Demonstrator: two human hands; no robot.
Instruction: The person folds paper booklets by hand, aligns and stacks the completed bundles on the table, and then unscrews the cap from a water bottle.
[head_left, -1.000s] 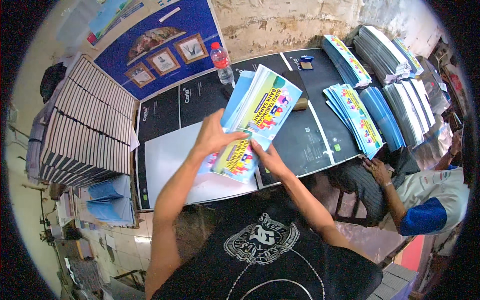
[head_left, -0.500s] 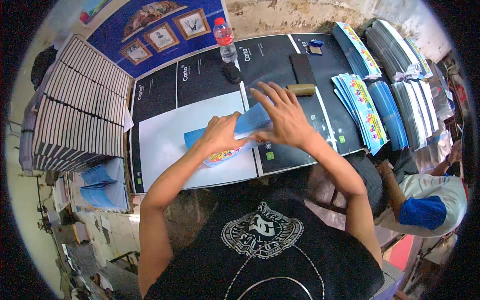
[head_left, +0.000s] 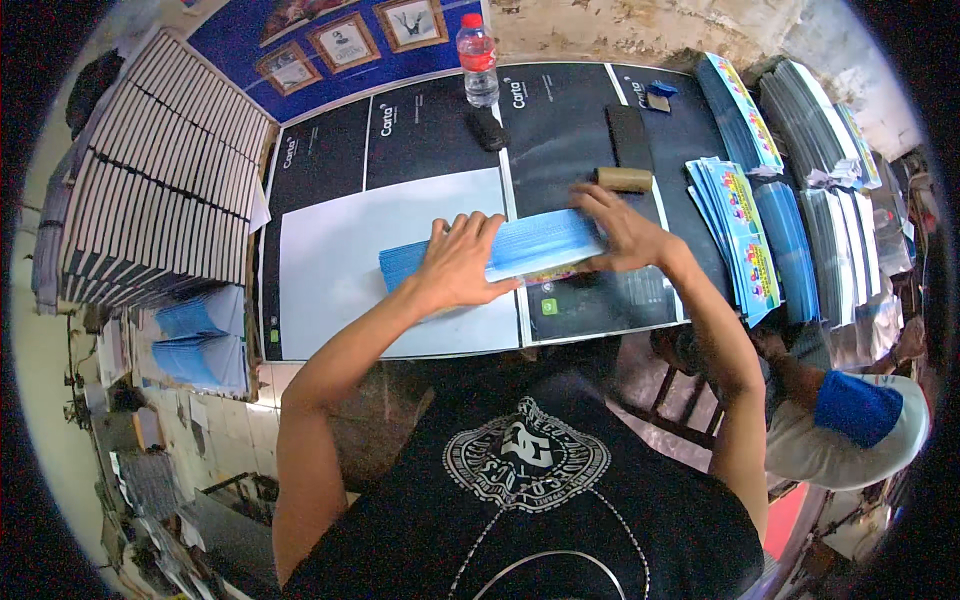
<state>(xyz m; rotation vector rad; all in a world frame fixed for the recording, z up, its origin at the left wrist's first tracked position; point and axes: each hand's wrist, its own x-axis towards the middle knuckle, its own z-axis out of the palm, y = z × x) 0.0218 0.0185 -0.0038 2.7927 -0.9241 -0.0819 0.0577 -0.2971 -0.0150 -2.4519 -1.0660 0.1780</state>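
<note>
A folded bundle of blue printed sheets (head_left: 500, 250) is pressed flat on the tabletop (head_left: 590, 150), lying partly over a large white sheet (head_left: 350, 250) and partly over the dark printed mats beside it. The left hand (head_left: 455, 265) is laid palm down across the left half of the bundle, fingers spread; the right hand (head_left: 620, 235) is pressed on its right end, fingers splayed towards the fold. Neither grip is closed around anything: both hands are flattened wide onto the paper, and nothing is lifted.

The bundle is judged to be light but floppy, made of many thin sheets that would slide over one another and fan out if taken by one corner. The glossy print is likely to be slippery. It would best be taken along both short ends at once, or pinched along the folded edge, with the stack squared first.

A small brown block (head_left: 624, 179) lies just beyond the right hand. A plastic water bottle (head_left: 478, 60) stands at the far edge. Stacks of colourful printed leaflets (head_left: 735, 235) lie to the right, and tall piles of bound books (head_left: 150, 190) stand to the left. Another person's blue sleeve (head_left: 858, 408) is seen at the lower right.
</note>
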